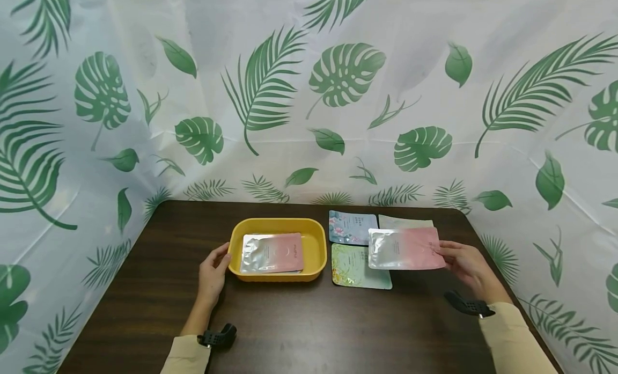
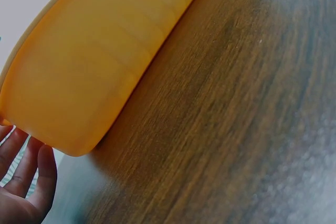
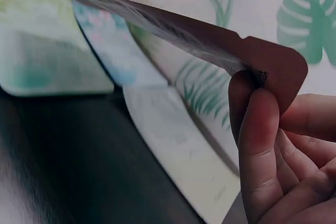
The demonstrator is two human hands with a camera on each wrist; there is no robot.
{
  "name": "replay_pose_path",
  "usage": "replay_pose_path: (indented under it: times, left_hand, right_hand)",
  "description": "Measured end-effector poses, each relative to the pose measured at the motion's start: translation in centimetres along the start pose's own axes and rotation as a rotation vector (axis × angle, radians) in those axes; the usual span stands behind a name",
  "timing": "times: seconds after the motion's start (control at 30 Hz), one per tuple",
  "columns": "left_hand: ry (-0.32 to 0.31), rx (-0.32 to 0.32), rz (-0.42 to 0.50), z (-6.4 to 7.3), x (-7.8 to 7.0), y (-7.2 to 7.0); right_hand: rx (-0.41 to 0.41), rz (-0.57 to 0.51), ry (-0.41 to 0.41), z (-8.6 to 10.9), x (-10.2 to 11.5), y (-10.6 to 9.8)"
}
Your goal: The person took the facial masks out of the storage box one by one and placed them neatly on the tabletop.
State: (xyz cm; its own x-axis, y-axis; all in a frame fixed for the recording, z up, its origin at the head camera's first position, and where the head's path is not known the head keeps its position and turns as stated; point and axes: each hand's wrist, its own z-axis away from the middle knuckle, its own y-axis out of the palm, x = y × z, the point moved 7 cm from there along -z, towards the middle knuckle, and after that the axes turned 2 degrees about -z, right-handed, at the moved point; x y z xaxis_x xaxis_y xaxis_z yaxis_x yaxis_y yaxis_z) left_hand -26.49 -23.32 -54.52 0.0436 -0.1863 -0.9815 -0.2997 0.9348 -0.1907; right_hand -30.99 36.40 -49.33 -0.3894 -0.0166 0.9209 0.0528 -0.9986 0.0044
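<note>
Fingers [image 3: 259, 135] of the right hand [image 1: 467, 264] pinched a pink packet [image 1: 405, 249] by its right end, raised over the green packet [image 1: 357, 269] on the bench [image 1: 367, 331]; those of the left hand [image 1: 212, 275], loosely bent, touched the yellow tray [image 1: 316, 256], where another pink packet [image 1: 272, 252] lay. Loading the tray seemed in hand, so the next move probably called for carrying the held packet leftward.
</note>
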Motion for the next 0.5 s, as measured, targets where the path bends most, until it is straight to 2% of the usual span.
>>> replay_pose_path:
  times: [0.27, 0.5]
  left_hand:
    - [0.010, -0.008, 0.000, -0.2, -0.2, -0.2]
    - [-0.007, -0.003, -0.002, -0.1, 0.0, 0.0]
  right_hand:
    - [-0.034, -0.011, 0.079, -0.6, -2.4, -2.2]
    - [-0.070, -0.009, 0.148, -0.8, -4.2, -4.0]
